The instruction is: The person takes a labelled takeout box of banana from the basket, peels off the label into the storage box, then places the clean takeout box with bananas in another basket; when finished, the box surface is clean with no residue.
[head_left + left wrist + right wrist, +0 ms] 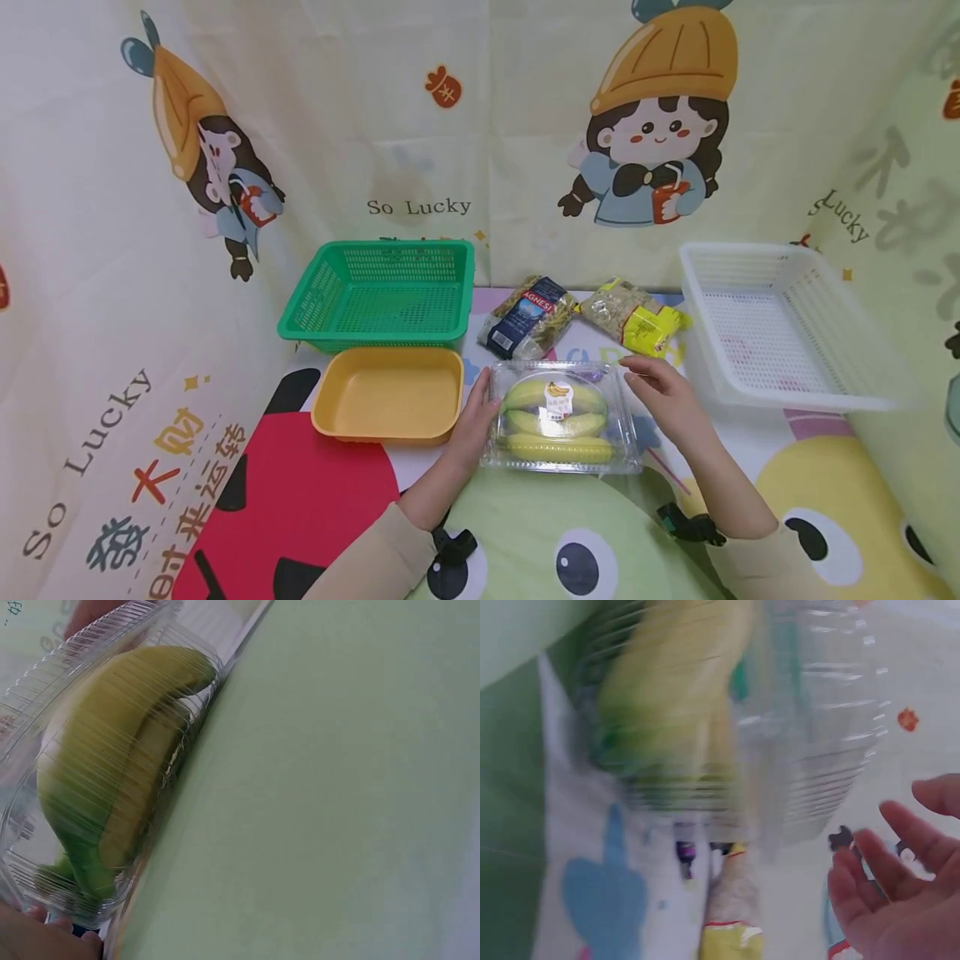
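A clear plastic clamshell box (558, 458) of bananas (112, 742) is in front of me, its lid closed and a white banana label (558, 402) showing on top. My left hand (472, 421) grips the box's left side, thumb at the upper edge. Some of its fingers (64, 926) curl at the lower corner in the left wrist view. Beyond the opposite edge is my right hand (667, 400), loosely spread. The right wrist view shows that hand (904, 889) apart from the box with nothing in its fingers.
Behind the box lie a pasta bag (528, 317) and a yellow-printed bag (633, 317). A green basket (375, 333) and a yellow tray (386, 435) stand left. At right is a white basket (795, 398). A green cushion-like print (525, 533) covers the near side.
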`<state>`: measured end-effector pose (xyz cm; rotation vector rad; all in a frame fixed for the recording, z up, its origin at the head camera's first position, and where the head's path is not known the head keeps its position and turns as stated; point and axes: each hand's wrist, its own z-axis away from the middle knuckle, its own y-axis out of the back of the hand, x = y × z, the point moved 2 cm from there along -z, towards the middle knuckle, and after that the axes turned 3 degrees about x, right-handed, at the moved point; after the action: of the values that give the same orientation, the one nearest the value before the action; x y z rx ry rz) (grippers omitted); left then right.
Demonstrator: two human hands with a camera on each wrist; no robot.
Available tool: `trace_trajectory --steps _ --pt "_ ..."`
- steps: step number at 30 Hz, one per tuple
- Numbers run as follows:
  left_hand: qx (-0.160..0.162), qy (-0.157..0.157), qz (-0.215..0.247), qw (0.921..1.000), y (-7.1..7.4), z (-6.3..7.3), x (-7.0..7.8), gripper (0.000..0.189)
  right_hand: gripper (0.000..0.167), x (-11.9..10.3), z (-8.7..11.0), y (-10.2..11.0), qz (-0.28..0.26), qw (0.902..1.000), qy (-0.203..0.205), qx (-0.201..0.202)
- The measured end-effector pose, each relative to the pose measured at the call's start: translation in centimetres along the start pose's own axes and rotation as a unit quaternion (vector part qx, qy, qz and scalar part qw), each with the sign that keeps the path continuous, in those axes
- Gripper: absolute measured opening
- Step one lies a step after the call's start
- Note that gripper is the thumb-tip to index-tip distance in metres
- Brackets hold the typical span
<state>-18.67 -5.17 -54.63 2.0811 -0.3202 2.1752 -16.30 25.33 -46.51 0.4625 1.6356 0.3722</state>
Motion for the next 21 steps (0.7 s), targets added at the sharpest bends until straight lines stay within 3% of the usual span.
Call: trace_trajectory --steps 9,15,21 --pt "0.004 -0.002 0.005 1.0 0.1 -0.1 -0.4 0.062 0.029 -2.7 0.3 -1.9 0.044 0.9912 0.03 -0.121" --pt "0.005 -0.001 0.003 1.0 0.0 -0.1 -0.5 0.061 0.027 -3.5 0.1 -3.5 0.086 0.98 0.065 -0.167" --pt "0.006 0.006 -0.01 0.9999 0.0 0.0 -0.2 0.062 0.024 -4.0 -0.3 -4.6 0.132 0.9688 0.092 -0.188"
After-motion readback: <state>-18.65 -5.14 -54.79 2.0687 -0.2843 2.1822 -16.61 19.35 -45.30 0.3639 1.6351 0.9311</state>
